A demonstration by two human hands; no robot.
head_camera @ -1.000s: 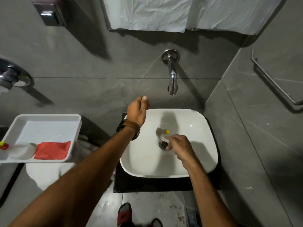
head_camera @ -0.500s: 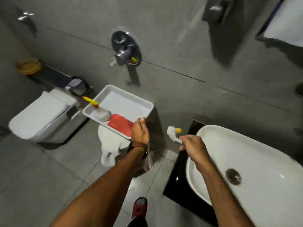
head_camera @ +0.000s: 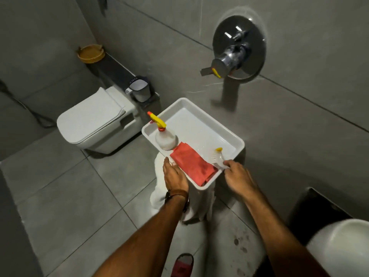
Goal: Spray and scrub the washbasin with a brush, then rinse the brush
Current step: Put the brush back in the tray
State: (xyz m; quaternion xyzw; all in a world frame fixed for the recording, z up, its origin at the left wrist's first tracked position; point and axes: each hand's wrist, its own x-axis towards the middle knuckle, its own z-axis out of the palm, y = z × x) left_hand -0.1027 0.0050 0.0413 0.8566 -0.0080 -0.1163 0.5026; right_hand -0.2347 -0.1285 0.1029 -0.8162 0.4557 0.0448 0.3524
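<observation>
Two hands are reaching to a white tray [head_camera: 229,134] that is sitting on a white-draped stand [head_camera: 199,204]. The right hand [head_camera: 238,176] is closing its fingers [head_camera: 227,163] around the handle of the brush [head_camera: 218,157], whose white bristle head and yellow tip are lying inside the tray just beyond the fingertips. The left hand [head_camera: 174,174] is lying flat and open against the tray's near rim, holding nothing. Between the two hands, a folded red cloth [head_camera: 192,163] is covering the tray's near end and touching the brush. Beyond the left fingers, a spray bottle [head_camera: 164,136] with a yellow trigger is standing upright in the tray's far-left corner, just beside the cloth. The washbasin [head_camera: 339,248] is showing at the lower right, well apart from both hands. A wall valve [head_camera: 237,48] is projecting above the tray; a closed toilet [head_camera: 91,120] is standing to the left, with a cup [head_camera: 139,89] and a yellow dish [head_camera: 90,53] on the ledge behind it.
</observation>
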